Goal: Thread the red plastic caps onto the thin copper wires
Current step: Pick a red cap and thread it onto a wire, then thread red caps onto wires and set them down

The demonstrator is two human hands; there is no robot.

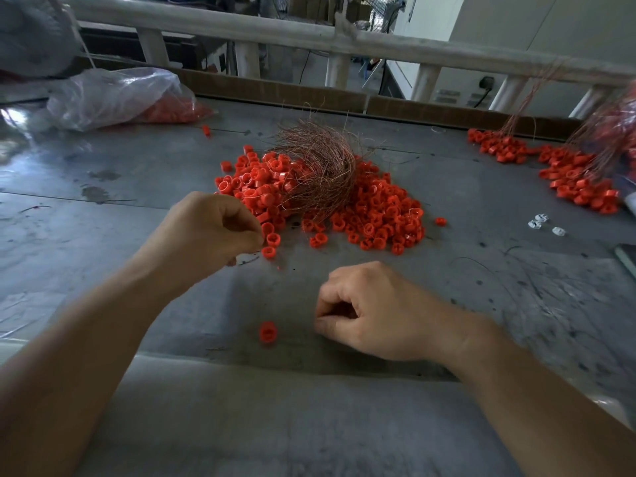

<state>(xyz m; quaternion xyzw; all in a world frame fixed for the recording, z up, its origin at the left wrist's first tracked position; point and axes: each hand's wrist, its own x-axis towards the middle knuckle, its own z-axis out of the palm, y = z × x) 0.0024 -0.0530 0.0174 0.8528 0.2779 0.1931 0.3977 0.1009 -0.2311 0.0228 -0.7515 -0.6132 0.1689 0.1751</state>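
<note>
A clear plastic bag holding red caps is lying at the 10 o'clock corner of the grey bench. The left hand is hovering near the centre with its fingers curled and thumb and fingertips pinched together, right at the 7 o'clock edge of the main cap pile. I cannot tell whether it is gripping a cap or a wire. A tangled bundle of copper wires is sitting on top of that pile, toward 12 o'clock. One loose cap is lying alone on the bench at 6 o'clock from the left hand and just beside the right hand, at its 9 o'clock. The right hand is resting low with fingers curled and thumb pressing the forefinger; whether it is holding anything cannot be told. A few white pieces are lying at 3 o'clock. A second cap pile, with wires rising from it, is spreading at 2 o'clock.
</note>
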